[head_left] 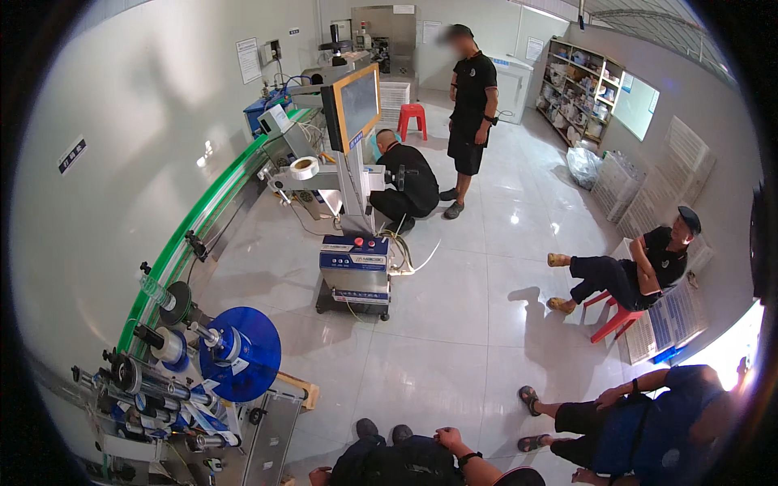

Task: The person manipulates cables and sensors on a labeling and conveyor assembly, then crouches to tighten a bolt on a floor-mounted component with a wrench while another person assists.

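Neither of the wearer's own hands is in view, so I cannot tell whether either grip is released, clenched or grasping something. The hand (448, 437) at the near edge seems to belong to a seated co-worker (397, 462). Nearest on the left is a reel unit (271, 437) carrying a large blue disc (261, 348). Farther off, left of centre, stands the wheeled machine (353, 190) with its raised screen. A crouching co-worker (413, 178) is just right of its column, hands hidden; a standing co-worker (474, 93) is just beyond.

I judge the step in hand to be hands-off watching, with the croucher busy at the machine; joining in would call for walking up and bringing both hands into view.

The green-edged conveyor (188, 228) bounds the left, and loose hoses (403, 272) at the machine's base could catch feet. The widest room is the tiled floor (442, 324) between machine and right-hand red stool (618, 321).
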The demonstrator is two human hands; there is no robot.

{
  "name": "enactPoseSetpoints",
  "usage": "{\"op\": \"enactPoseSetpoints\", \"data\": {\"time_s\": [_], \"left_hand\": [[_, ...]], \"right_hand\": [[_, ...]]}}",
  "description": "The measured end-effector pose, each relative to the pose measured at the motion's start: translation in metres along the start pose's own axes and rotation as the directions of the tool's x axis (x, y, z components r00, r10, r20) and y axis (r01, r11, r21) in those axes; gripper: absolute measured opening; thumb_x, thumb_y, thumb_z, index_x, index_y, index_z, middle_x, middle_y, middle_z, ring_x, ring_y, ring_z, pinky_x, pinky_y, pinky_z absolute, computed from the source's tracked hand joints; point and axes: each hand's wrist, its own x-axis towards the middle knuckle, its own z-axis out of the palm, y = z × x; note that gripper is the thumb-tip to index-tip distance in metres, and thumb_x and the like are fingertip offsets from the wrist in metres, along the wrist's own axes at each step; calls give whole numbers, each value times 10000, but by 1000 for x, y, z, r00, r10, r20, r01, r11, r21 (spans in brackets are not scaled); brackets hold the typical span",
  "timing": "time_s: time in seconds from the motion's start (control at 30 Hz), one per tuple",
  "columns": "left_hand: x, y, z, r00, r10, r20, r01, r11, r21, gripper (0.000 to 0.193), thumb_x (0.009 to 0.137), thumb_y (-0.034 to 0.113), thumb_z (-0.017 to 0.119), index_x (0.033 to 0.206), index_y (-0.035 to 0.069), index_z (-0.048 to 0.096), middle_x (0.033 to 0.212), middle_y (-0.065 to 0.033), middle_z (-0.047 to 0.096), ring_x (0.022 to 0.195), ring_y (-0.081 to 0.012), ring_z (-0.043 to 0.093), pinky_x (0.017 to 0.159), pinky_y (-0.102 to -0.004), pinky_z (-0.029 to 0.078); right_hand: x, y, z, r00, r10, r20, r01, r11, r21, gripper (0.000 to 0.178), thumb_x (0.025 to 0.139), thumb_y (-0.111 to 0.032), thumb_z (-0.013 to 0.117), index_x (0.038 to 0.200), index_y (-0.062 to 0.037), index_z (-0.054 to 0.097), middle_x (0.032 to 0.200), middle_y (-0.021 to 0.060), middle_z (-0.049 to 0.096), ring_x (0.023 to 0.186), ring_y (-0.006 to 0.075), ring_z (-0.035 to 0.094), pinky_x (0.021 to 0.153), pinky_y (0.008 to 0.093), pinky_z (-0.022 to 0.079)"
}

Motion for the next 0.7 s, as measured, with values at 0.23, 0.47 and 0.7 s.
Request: {"op": "enactPoseSetpoints", "data": {"time_s": [0.23,0.47,0.7], "left_hand": [[30,6,-23,992,-120,36,124,981,-149,313,806,149,456,1066,32,584,815,-97,610,609,-175,505,571,-315,424],[77,-27,-34,999,31,30,-34,994,107,281,772,228,497,973,67,609,837,-96,630,681,-205,568,624,-326,458],[106,-41,-21,996,84,2,-82,969,234,248,734,283,531,857,97,641,802,-77,642,700,-218,599,625,-333,474]], "right_hand": [[4,11,20,992,-69,-108,58,993,-105,241,774,-158,567,854,65,610,694,118,639,600,175,608,546,289,476],[-8,-18,45,993,-86,-78,76,989,-123,257,808,-163,524,915,57,603,753,126,640,602,162,595,557,278,476],[-4,-36,31,978,-106,-181,97,993,-62,236,786,-171,539,864,28,638,667,90,631,594,144,589,573,284,463]]}}
